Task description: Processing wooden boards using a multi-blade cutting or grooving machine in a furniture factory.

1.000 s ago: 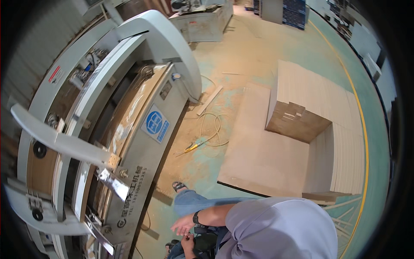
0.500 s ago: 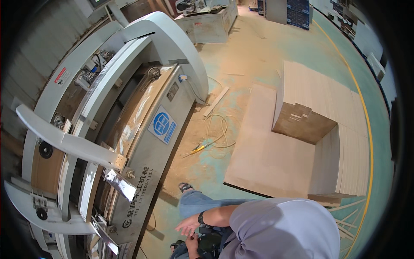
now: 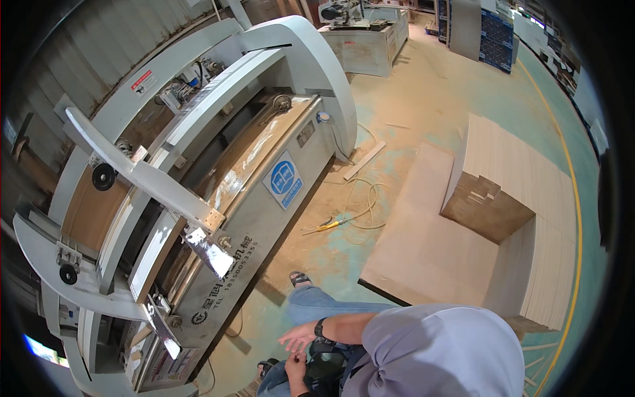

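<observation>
My right hand (image 3: 299, 336), with a dark watch (image 3: 319, 329) on the wrist, is held out over my lap. Its fingers are stretched and spread, and nothing shows in them. Just below it, my left hand (image 3: 296, 368) is closed, its fingers curled near a small dark spot; what it holds, if anything, I cannot make out. Beside both hands a dark rounded thing (image 3: 327, 368) rests against my front, partly hidden by the right forearm. My legs in blue jeans (image 3: 331, 304) and sandalled feet (image 3: 299, 278) point toward the machine.
A long grey woodworking machine (image 3: 261, 218) with curved white arms (image 3: 142, 173) stands at left. Right of me, pale boards (image 3: 509, 175) are stacked on a large brown panel (image 3: 410, 238). A yellow air gun (image 3: 327, 226), its hose (image 3: 376, 206) and a wood strip (image 3: 364, 161) lie on the dusty floor.
The whole view has shifted, so machine and boards sit farther right, the floor things slightly lower. My hands keep nearly the same pose; the right hand's fingers look a little more spread.
</observation>
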A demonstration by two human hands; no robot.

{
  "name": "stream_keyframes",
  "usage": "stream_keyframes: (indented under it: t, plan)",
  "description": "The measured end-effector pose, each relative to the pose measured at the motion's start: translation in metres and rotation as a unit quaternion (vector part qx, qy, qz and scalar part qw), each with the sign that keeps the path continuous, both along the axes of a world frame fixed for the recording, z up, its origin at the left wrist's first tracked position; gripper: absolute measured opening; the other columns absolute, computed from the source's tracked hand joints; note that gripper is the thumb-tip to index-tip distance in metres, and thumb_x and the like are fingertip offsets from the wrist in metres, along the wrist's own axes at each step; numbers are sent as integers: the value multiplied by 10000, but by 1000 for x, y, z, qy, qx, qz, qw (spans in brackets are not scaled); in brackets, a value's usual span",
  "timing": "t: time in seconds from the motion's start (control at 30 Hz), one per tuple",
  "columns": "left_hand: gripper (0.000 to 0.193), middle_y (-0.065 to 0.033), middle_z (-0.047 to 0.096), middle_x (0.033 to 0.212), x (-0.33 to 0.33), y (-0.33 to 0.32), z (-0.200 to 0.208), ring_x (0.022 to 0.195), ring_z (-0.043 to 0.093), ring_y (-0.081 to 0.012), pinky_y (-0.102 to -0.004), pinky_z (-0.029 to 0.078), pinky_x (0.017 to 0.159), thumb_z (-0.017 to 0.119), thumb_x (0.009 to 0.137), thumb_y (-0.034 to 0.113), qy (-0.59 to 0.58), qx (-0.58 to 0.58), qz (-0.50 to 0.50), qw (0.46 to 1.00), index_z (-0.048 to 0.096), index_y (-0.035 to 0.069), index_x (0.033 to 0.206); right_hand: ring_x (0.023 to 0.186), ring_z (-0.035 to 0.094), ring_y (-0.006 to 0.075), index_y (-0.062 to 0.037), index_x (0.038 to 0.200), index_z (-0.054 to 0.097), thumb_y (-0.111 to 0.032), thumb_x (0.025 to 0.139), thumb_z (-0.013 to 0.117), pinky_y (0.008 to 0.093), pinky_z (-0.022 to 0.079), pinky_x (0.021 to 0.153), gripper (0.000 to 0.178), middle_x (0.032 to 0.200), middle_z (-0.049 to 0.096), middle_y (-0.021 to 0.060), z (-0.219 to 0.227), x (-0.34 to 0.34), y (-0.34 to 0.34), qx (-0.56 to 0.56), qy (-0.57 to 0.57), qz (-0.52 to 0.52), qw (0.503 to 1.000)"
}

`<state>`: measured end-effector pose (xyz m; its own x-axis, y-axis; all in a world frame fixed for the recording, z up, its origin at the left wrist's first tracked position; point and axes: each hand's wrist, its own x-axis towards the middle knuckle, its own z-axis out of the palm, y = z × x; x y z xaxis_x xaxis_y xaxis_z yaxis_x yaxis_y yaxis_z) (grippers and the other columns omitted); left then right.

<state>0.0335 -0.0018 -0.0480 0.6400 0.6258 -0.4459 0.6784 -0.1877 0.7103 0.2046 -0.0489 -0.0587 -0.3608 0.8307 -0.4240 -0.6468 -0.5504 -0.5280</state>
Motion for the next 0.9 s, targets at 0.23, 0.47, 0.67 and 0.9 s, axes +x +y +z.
stream_keyframes:
  t: [0.23, 0.47, 0.67, 0.9]
  plan:
    - [287, -88, 603, 716, -27, 12, -20, 650, 578, -137, -262, 462, 605, 627, 732, 206, 13, 84, -12, 996, 584, -8, 918, 1045, 435, 249, -70, 1198, 333, -501, 759, 532, 385, 394, 849, 646, 1156, 416, 147, 16, -12, 8, -9, -14, 20, 1000]
    - [433, -165, 597, 904, 0, -6, 19, 874, 568, -306, -365, 439, 767, 593, 705, 401, 80, 65, -64, 993, 577, 87, 1002, 1034, 448, 234, -76, 1190, 345, -426, 809, 506, 359, 414, 845, 541, 1153, 423, 127, 8, 2, 0, -38, -11, 36, 999]
    - [435, -156, 585, 929, -1, -5, 14, 885, 546, -332, -389, 432, 765, 554, 724, 423, 98, 52, -116, 987, 550, 105, 1021, 867, 548, 187, -117, 1037, 459, -369, 837, 484, 355, 447, 786, 323, 963, 562, 58, 12, 5, -1, -79, 6, 6, 997]
    - [431, -158, 575, 960, -4, -9, 17, 899, 541, -329, -387, 426, 775, 552, 731, 413, 91, 57, -114, 988, 546, 105, 1032, 826, 572, 200, -114, 998, 475, -340, 853, 466, 362, 463, 755, 269, 927, 581, 62, 11, 3, 0, -91, 5, 10, 996]
